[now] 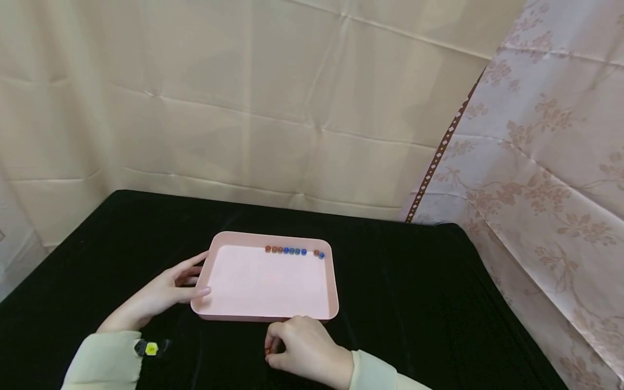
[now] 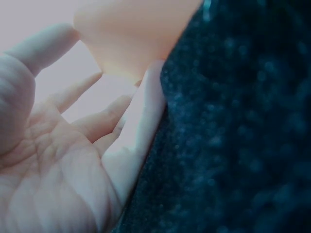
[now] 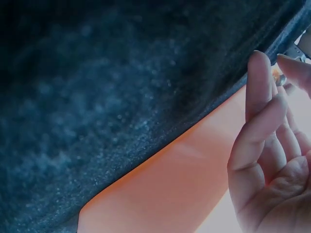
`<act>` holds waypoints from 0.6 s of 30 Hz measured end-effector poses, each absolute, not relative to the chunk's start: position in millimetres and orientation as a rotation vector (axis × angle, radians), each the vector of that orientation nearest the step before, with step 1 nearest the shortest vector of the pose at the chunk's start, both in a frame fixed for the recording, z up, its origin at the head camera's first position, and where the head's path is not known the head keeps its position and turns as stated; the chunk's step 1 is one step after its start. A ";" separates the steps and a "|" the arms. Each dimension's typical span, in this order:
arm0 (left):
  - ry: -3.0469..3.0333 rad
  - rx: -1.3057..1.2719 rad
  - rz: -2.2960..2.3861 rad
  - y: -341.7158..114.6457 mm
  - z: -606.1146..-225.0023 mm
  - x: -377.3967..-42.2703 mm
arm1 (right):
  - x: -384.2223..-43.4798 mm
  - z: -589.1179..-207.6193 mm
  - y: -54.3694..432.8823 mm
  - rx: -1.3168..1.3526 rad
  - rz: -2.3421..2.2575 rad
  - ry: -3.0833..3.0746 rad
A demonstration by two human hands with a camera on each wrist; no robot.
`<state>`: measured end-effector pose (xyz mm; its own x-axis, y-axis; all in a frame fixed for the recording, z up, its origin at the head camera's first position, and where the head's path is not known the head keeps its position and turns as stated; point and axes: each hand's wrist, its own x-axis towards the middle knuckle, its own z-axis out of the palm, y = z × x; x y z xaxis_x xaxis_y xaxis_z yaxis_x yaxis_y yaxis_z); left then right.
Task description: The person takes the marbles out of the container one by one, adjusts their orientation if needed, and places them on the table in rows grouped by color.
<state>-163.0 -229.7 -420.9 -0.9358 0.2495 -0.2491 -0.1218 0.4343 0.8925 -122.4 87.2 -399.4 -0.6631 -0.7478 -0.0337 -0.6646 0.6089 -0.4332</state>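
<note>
A pink rectangular tray (image 1: 263, 281) lies on the black cloth. My left hand (image 1: 163, 295) grips its left side, thumb over the rim and the other fingers along the outside wall. In the left wrist view, the fingers of that hand (image 2: 58, 145) are spread around the pink wall (image 2: 131, 39). In front of the tray's near edge, my right hand (image 1: 309, 349) pinches a small reddish-brown bead (image 1: 267, 352) between thumb and forefinger, mostly covered by the fingertips. Along the tray's far side runs a row of brown beads (image 1: 274, 249) and blue beads (image 1: 292, 251); a brown and a blue one sit apart at its right.
Black cloth (image 1: 414, 303) covers the table. A cream curtain (image 1: 219, 108) hangs behind it, and a floral curtain (image 1: 551, 162) hangs along the right. A black band with a yellow piece (image 1: 151, 349) is on the left wrist.
</note>
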 end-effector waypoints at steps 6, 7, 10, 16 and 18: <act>2.343 0.112 1.503 -229.9 -422.1 -163.8 | -124.0 -399.9 84.8 -1.131 -0.576 2.609; 2.342 0.113 1.504 -229.9 -422.1 -163.9 | -124.2 -399.7 84.5 -1.123 -0.579 2.606; 2.341 0.118 1.506 -230.3 -422.3 -163.9 | -124.8 -399.4 83.7 -1.100 -0.587 2.596; 2.332 0.106 1.508 -230.7 -423.1 -164.0 | -125.2 -400.1 82.3 -1.088 -0.562 2.605; 2.334 0.105 1.508 -230.5 -423.0 -163.9 | -125.3 -399.8 82.4 -1.070 -0.568 2.595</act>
